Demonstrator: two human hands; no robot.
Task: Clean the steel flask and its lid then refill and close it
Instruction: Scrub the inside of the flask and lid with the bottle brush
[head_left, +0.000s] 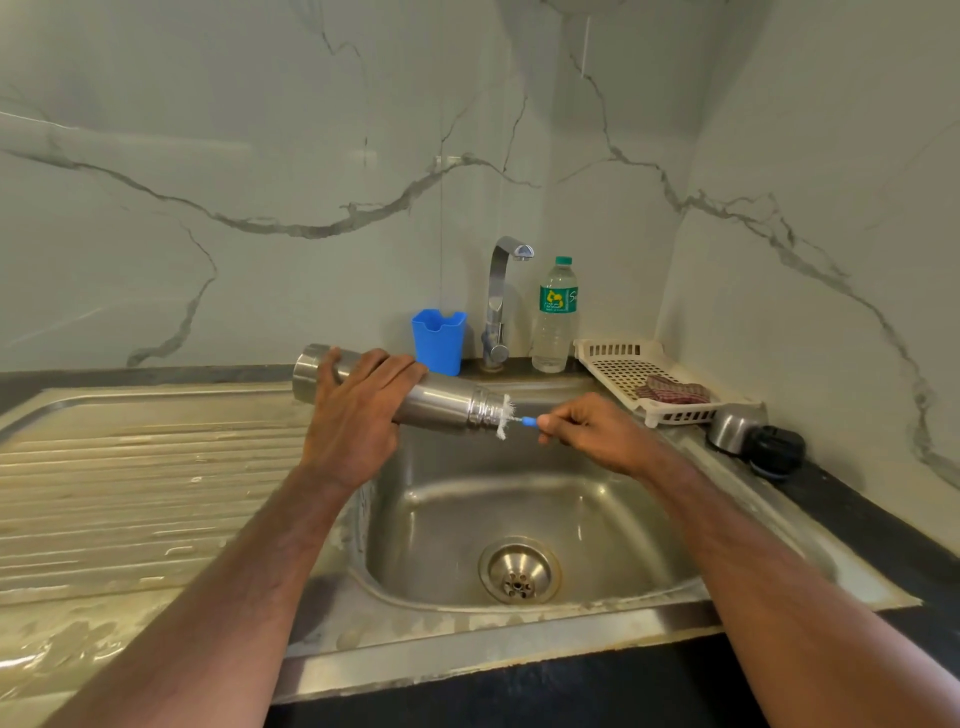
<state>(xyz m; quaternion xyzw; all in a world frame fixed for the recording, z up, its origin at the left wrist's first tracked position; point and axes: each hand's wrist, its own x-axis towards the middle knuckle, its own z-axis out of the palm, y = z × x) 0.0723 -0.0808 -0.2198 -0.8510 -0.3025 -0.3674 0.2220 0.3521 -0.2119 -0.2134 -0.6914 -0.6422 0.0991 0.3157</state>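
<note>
The left hand (358, 410) wraps the steel flask (441, 402), held sideways over the sink (519, 499), mouth toward three o'clock. The right hand (587, 428) pinches a brush (511, 418), bristles at the mouth. What looks like the lid (753, 439) lies at three o'clock.

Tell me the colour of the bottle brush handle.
Blue, with white bristles; the brush handle shows at the flask's mouth in the head view.

I am looking forward and down from the single head camera, sitting close over the sink (519, 499), facing the marble wall (311, 156).
</note>
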